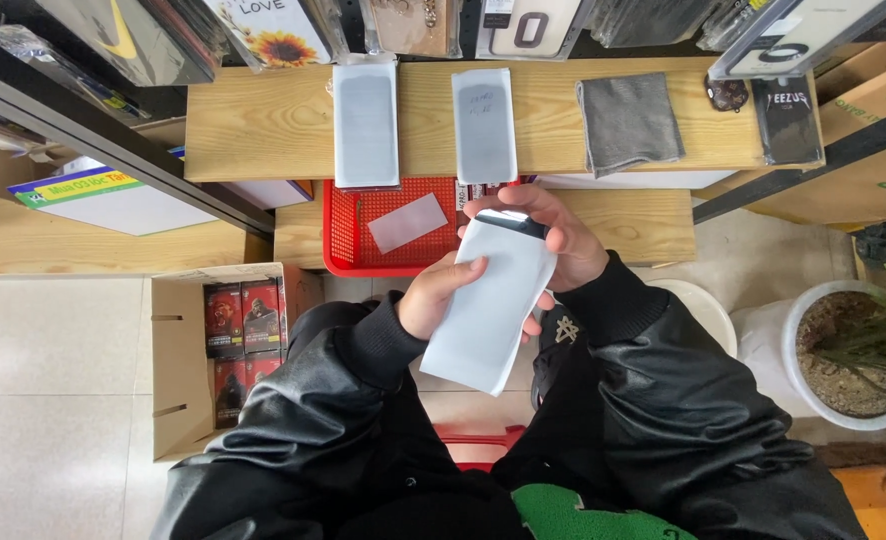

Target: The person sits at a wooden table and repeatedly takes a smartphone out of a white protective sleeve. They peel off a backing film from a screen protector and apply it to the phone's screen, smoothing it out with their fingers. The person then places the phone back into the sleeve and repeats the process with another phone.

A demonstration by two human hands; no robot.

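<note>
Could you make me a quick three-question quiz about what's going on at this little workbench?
1. True or false: both hands hold the white sleeve.
2. What colour is the tray?
3. The grey cloth lies on: A) wooden shelf B) floor C) cardboard box

Key:
1. True: left hand and right hand grip it.
2. Red.
3. A.

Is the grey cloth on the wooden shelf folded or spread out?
Folded, it seems. The grey cloth lies flat on the wooden shelf as a compact rectangle, with a layered edge along its left side.
</note>
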